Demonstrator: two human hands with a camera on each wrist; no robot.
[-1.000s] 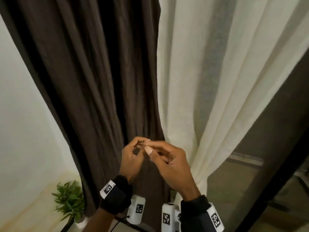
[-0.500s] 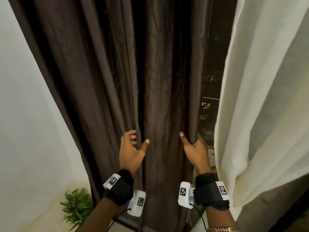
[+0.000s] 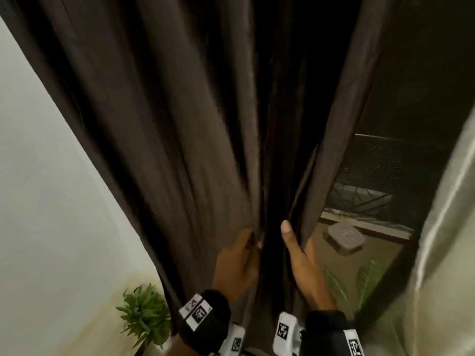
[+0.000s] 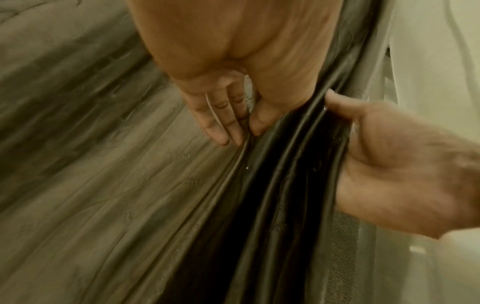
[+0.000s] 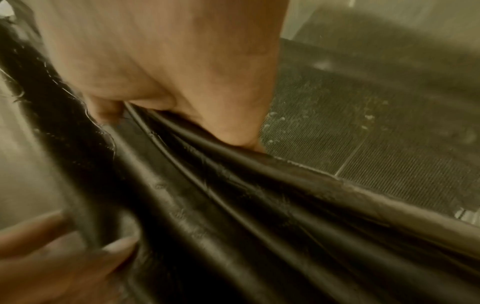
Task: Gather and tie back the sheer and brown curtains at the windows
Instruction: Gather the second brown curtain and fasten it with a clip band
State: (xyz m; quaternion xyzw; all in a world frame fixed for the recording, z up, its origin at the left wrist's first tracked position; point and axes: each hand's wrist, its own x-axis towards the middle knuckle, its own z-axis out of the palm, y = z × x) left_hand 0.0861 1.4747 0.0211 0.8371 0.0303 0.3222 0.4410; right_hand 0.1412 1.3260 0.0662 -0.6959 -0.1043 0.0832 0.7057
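The brown curtain (image 3: 180,150) hangs in deep folds across the middle of the head view. My left hand (image 3: 250,240) pinches a fold of it between thumb and fingers (image 4: 221,123). My right hand (image 3: 295,240) grips the curtain's right edge, thumb in front and fingers hidden behind the cloth. The two hands are a short gap apart, with bunched folds (image 4: 285,164) between them. In the right wrist view the folds (image 5: 259,205) run out from under my right palm (image 5: 182,61). The sheer curtain (image 3: 449,253) hangs at the far right, untouched.
A white wall (image 3: 51,201) is on the left, with a small green plant (image 3: 146,317) low beside the curtain's hem. Dark window glass (image 3: 372,176) shows between the two curtains, and a mesh screen (image 5: 363,123) lies behind the brown one.
My hands have come closer together, bunching the brown curtain's folds between them. The curtain's right edge has moved left, and more window glass shows.
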